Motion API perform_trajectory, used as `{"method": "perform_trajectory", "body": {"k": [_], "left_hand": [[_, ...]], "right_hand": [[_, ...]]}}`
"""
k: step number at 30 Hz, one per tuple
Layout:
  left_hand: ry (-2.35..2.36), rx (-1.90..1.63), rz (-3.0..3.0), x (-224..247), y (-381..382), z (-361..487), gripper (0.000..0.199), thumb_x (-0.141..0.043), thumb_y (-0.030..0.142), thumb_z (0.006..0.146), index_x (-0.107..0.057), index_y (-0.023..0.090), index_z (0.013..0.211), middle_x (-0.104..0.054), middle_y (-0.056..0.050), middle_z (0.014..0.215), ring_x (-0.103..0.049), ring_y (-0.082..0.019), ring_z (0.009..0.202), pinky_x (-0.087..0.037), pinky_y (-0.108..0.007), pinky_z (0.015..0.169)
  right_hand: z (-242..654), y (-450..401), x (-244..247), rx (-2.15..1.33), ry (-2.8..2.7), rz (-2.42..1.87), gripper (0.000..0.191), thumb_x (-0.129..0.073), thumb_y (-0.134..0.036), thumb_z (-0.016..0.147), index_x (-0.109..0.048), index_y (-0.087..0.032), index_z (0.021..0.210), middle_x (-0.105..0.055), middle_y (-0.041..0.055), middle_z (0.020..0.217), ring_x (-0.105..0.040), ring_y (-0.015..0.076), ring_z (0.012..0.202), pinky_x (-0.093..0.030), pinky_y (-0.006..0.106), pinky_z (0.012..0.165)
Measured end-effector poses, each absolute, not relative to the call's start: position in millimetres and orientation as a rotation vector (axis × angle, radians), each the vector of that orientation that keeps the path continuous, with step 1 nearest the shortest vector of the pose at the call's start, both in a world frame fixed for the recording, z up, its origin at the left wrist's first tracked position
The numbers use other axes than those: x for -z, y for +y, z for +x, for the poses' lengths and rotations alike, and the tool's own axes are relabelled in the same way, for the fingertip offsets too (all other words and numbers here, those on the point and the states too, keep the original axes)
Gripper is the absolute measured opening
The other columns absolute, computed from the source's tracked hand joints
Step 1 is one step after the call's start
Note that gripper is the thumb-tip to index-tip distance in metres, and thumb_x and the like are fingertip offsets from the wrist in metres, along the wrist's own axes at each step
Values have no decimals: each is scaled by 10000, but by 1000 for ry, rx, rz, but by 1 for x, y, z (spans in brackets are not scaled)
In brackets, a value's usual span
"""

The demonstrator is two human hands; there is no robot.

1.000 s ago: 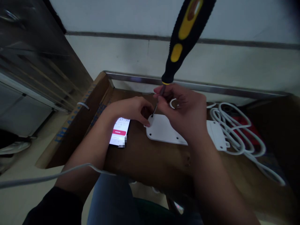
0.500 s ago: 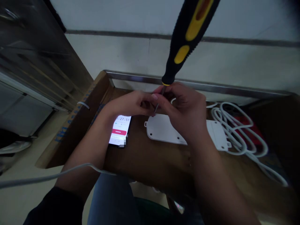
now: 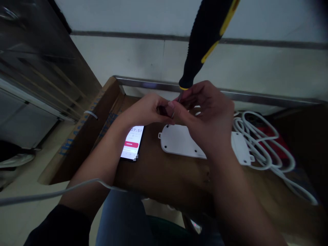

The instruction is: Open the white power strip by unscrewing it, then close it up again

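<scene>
A black and yellow screwdriver (image 3: 202, 44) stands tilted, its handle pointing up and its thin shaft passing down between my hands. The fingers of my right hand (image 3: 205, 109) are pinched around the shaft just below the handle. My left hand (image 3: 153, 109) is closed at the screwdriver's lower end; whether a small part sits between its fingertips is too small to tell. Below them a white power strip (image 3: 179, 140) lies flat on the cardboard with screw holes showing, partly covered by my right hand and wrist.
A lit phone (image 3: 132, 143) lies beside my left wrist. Coiled white cable (image 3: 263, 143) and a red object (image 3: 276, 143) are at the right. Cardboard walls (image 3: 77, 133) and a metal rail (image 3: 153, 84) border the surface. A grey cable (image 3: 51, 194) crosses my left forearm.
The screwdriver has turned about its axis and its tip has risen off the power strip's corner hole. My right hand has shifted slightly right, and my left hand slightly right and up.
</scene>
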State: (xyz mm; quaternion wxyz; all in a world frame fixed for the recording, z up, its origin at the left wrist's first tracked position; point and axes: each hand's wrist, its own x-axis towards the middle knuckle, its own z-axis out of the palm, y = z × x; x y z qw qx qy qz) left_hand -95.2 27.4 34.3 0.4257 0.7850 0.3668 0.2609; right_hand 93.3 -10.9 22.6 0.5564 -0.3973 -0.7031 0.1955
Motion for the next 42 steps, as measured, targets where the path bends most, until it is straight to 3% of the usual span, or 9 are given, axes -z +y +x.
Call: {"method": "perform_trajectory", "body": {"k": [5,9,14,19,42], "left_hand": [[872,-604,1984,-37,27,-97,198,-841,262,798,-689,150,738,-608,34,637,-541,-91,621,-428,-227,614],[832,-487,2033,-39,30,-105,113,-796,244,833,-742,153,872,-668,19,687,-564,-90,618,-452,-230,651],[959,-211,2090,-37,30,-107,332,-854,289,762,-772,153,1053,-732,-3,792,-625,-125,684,-435,-241,658],[1029,-33,2073,-37,26,-100,335,-874,312,733,-778,146,1008,-745,-15,860,-630,-143,739,-433,-262,686],[1051,-21,2044,-35,28,-100,402,-869,311,735,-777,143,1088,-736,-11,839,-633,-136,725,-434,-249,650]], "right_hand": [[91,-11,-26,-444,-1618,-997,226,-828,-419,868,-661,-271,829,-710,-10,787,-654,156,678,-583,347,658],[92,-12,-27,-411,-1626,-1014,205,-846,-405,854,-687,-280,825,-735,-9,778,-666,159,668,-564,328,623],[94,-14,-27,-373,-1687,-1007,110,-760,-363,930,-712,-264,917,-761,-22,822,-703,148,725,-570,307,688],[93,-17,-29,-304,-1714,-1043,82,-742,-341,941,-710,-267,926,-761,-24,824,-707,146,717,-557,298,683],[93,-17,-32,-203,-1775,-1019,70,-713,-281,948,-739,-296,1011,-803,-20,863,-766,168,751,-598,298,680]]}}
